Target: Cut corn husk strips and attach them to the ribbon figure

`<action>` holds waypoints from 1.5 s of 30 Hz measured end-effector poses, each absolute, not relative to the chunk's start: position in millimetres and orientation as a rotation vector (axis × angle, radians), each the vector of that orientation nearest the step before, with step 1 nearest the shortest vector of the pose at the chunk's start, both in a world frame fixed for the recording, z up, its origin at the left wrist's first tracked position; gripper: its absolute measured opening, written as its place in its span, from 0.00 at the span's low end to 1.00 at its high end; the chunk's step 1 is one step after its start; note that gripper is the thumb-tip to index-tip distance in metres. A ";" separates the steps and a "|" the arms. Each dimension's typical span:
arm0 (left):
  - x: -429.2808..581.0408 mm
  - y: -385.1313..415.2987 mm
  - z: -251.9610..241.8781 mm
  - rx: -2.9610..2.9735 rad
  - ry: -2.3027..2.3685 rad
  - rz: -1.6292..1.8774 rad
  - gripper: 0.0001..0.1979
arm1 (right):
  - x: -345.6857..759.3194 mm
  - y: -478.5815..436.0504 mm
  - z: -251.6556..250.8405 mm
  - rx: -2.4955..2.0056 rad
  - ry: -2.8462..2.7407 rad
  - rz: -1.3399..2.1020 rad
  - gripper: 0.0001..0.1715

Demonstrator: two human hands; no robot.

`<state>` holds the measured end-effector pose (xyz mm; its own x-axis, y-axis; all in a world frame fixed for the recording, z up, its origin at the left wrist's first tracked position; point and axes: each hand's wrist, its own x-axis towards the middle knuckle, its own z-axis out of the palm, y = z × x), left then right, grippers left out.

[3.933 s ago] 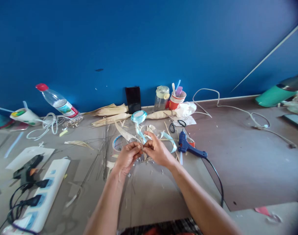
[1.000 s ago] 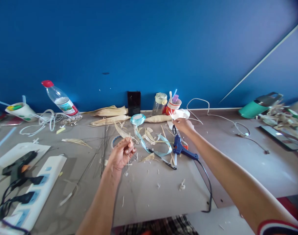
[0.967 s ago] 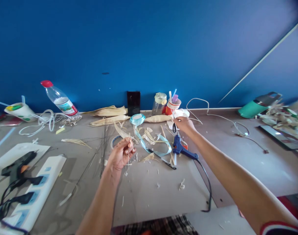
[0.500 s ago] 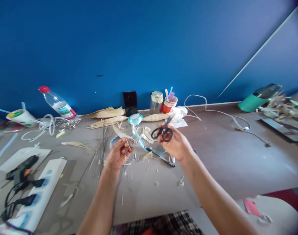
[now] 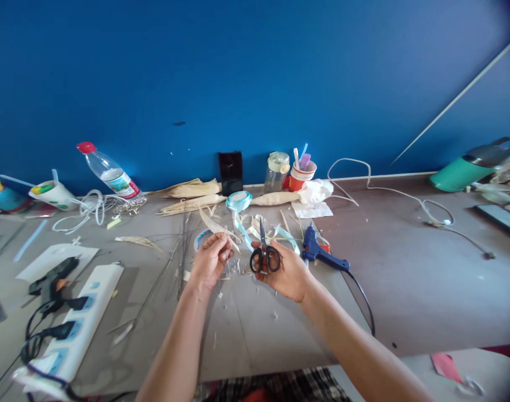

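Observation:
My left hand (image 5: 213,259) is closed in a pinch on a thin pale strand, which shows faintly below the fingertips. Just behind those fingers is a curved, pale corn husk strip (image 5: 213,223); whether they touch it I cannot tell. Black-handled scissors (image 5: 265,258) rest in my right hand (image 5: 289,271), blades together and pointing up and away. A light blue ribbon roll (image 5: 239,201) lies beyond both hands, its tail running down toward the scissors. Right of my right hand is a blue glue gun (image 5: 322,249) with a black cord.
Dried husks (image 5: 192,195), a phone (image 5: 230,172), a clear jar (image 5: 277,172) and a red cup (image 5: 302,176) line the wall. On the left are a bottle (image 5: 115,178), a power strip (image 5: 85,318) and a black glue gun (image 5: 54,279). Thin wires (image 5: 183,251) and scraps litter the middle.
My right hand has come left and lower with the scissors, closer to my left hand. The blue glue gun now shows to its right. The whole view has shifted slightly left.

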<state>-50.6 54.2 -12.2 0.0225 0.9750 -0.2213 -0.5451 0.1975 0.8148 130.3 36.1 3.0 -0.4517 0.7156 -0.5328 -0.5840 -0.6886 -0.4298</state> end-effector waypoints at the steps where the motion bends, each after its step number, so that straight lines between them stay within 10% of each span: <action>1: -50.4 54.5 -12.8 0.612 0.929 1.303 0.09 | 131.2 35.0 0.5 -0.866 -0.249 2.169 0.21; 14: -50.2 58.0 -20.2 0.672 1.073 1.339 0.10 | 134.2 32.0 -34.8 -1.125 -0.820 1.518 0.05; 23: -47.1 57.2 -19.1 0.673 1.073 1.325 0.10 | 140.7 27.8 -30.3 -1.167 -1.026 1.293 0.23; 45: -50.9 59.1 -19.5 0.744 1.060 1.364 0.09 | 155.0 31.8 -11.3 -0.630 -0.664 2.006 0.22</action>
